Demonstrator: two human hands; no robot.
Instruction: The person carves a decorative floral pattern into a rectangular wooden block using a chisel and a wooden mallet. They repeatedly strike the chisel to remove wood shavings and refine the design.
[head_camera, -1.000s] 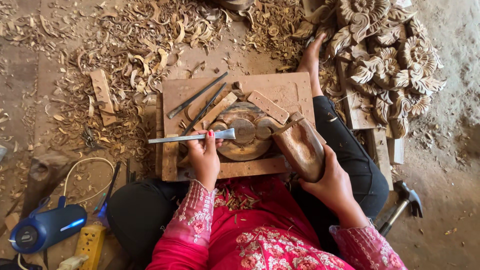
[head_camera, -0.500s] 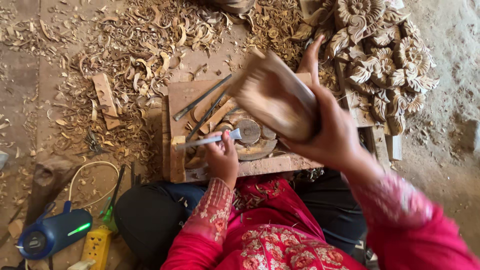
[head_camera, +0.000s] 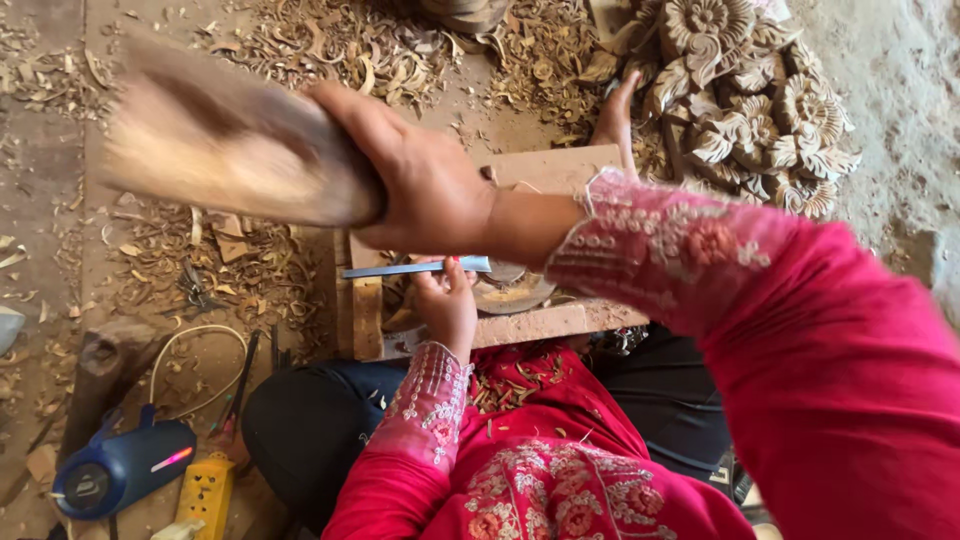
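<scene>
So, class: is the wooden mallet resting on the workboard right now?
No, the right hand holds the wooden mallet raised above the workboard.

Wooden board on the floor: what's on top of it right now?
On the wooden board lies a round carved piece, where the left hand holds a metal chisel. The raised right hand with its wooden mallet covers the rest.

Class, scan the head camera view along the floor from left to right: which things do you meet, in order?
Blue speaker → yellow power strip → left hand holding the chisel → wooden work board → carved wooden flowers.
</scene>
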